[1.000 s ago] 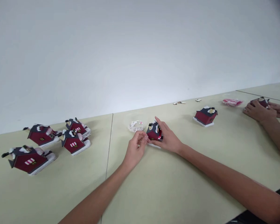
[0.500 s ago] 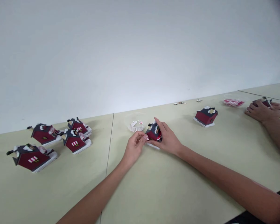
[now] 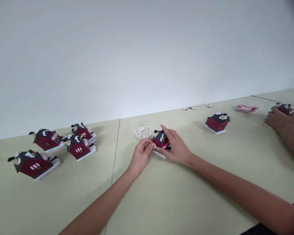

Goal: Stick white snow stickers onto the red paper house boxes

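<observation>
A small dark-red toy house (image 3: pixel 158 140) with a grey roof and a white base stands on the table in front of me. My right hand (image 3: pixel 176 147) grips it from the right, thumb low at the front and fingers over the roof side. Between the thumb and fingertips of my left hand (image 3: pixel 141 153) is a small red-and-white striped piece (image 3: pixel 154 146), held against the house's left wall. Just behind, a clear round container (image 3: pixel 143 133) holds small white and striped pieces. My fingers hide part of the house.
Several similar decorated houses (image 3: pixel 33 167) stand at the left. Another house (image 3: pixel 217 123) sits to the right, with small loose pieces (image 3: pixel 189 108) near the wall. Farther right are a bag of red-and-white pieces (image 3: pixel 246 108) and another person's hand (image 3: pixel 280 119) on a house.
The house in my hands has tilted or turned slightly, and the striped piece now shows against its wall. At the right, the other person's hands and house have shifted rightward.
</observation>
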A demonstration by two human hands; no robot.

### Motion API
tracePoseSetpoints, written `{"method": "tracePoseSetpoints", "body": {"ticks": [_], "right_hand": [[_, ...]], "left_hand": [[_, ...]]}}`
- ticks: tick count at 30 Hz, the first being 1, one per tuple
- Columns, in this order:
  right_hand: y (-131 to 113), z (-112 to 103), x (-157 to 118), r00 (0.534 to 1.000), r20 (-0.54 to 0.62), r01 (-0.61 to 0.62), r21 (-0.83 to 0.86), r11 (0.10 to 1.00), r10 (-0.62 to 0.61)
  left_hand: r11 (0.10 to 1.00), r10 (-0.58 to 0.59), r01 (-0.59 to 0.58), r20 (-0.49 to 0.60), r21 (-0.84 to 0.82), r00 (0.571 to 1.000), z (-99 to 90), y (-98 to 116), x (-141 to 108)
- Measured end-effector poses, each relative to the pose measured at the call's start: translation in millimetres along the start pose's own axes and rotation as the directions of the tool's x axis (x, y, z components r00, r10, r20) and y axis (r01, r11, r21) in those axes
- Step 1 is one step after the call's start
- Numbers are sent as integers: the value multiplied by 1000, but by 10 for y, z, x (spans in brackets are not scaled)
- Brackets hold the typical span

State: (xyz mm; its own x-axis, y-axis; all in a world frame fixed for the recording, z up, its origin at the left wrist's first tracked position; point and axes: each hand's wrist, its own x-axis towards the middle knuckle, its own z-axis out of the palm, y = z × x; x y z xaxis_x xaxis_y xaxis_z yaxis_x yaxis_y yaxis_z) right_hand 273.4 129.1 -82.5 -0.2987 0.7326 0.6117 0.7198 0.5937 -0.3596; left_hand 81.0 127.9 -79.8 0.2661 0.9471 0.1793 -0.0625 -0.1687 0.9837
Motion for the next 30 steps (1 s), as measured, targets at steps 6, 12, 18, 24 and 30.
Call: {"method": "tracePoseSetpoints", "body": {"ticks": [6,12,18,24,30], "right_hand": [[-42,3,-4,1000,0,8,-23,1000,-8],[-43,10,-6,1000,0,5,-13,1000,-5],[-44,10,-7,1000,0,-1,0,1000,1],[-46,17,-11,1000,-10,-8,-3,1000,8],[-38,20,-10,1000,-11,-11,22,1000,11]], "left_hand": [[1000,7,-8,-24,-18,1000,-20,-23,10],[1000,17,-17,-32,-9,999,-22,-53,22],[1000,12,-13,-39,-5,999,-15,-32,17],[1000,9,-10,-33,-28,999,-8,-11,11],[1000,6,-7,-22,-23,1000,-17,-29,18]]}}
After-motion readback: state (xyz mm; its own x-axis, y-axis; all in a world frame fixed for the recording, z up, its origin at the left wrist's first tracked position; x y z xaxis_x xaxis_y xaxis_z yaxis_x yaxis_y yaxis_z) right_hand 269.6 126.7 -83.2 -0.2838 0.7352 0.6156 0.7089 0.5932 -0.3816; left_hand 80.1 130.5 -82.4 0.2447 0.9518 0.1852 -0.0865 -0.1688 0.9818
